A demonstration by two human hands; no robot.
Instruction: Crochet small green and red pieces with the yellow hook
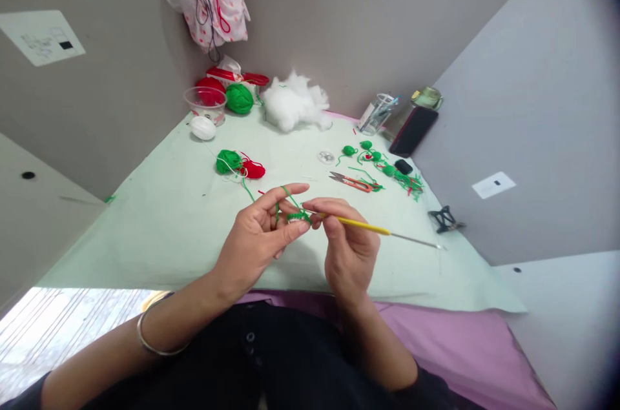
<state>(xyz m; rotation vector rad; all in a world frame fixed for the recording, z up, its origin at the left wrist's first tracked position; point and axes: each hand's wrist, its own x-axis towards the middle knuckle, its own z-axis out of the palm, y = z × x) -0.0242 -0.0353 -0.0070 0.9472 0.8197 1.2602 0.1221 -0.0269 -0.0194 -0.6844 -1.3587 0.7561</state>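
Between the thumb and fingers of my left hand (259,232) is a small green and white crochet piece (298,217). Green yarn runs up over the raised left index finger and back toward a green yarn ball (228,161) on the table. My right hand (351,242) pinches a crochet hook (363,225) by its yellow handle. The hook's near tip meets the crochet piece, while its other metal end points out to the right. Fingers partly hide the piece's lower edge and the exact spot where the hook enters.
Red yarn (252,169) lies beside the green ball. Orange-handled thread snips (356,182) and several small green crocheted balls (376,156) lie to the right. White stuffing (295,102), a plastic tub (206,103) and a clear pen cup (378,114) stand at the back. A phone (414,131) leans at the right.
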